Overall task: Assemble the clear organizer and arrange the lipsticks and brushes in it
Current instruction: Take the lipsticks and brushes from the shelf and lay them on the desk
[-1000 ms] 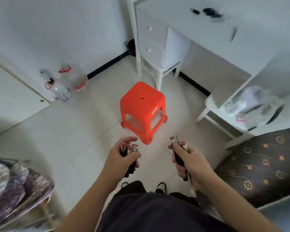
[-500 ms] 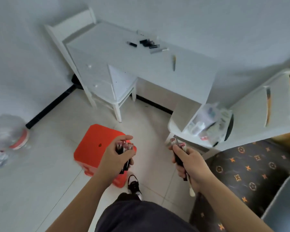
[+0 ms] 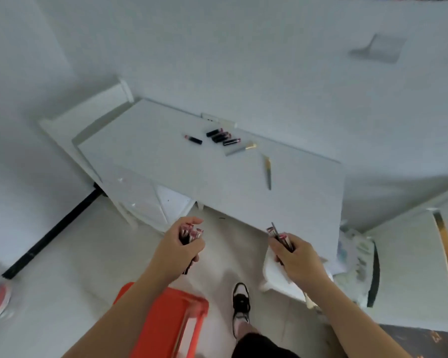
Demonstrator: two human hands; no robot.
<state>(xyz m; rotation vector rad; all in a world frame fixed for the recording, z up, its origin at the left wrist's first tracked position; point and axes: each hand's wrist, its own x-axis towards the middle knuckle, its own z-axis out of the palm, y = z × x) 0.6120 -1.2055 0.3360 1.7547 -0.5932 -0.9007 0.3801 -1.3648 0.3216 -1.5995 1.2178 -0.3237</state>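
The left hand point(image 3: 177, 250) grips a bundle of lipsticks point(image 3: 190, 232), pink ends up; the right hand point(image 3: 296, 258) grips more lipsticks and a thin brush point(image 3: 278, 235). Both are held near the white bench point(image 3: 166, 161). On its far part lie a lone lipstick point(image 3: 193, 139), a cluster of three point(image 3: 223, 136) and two brushes point(image 3: 241, 149). No label or writing is legible. An orange stool point(image 3: 166, 321) stands near left.

soft, even, cool light is seen throughout; shadows are faint. motion blur is noted on the orange stool point(image 3: 166, 324). strong wide-angle bending is observed at the edges.
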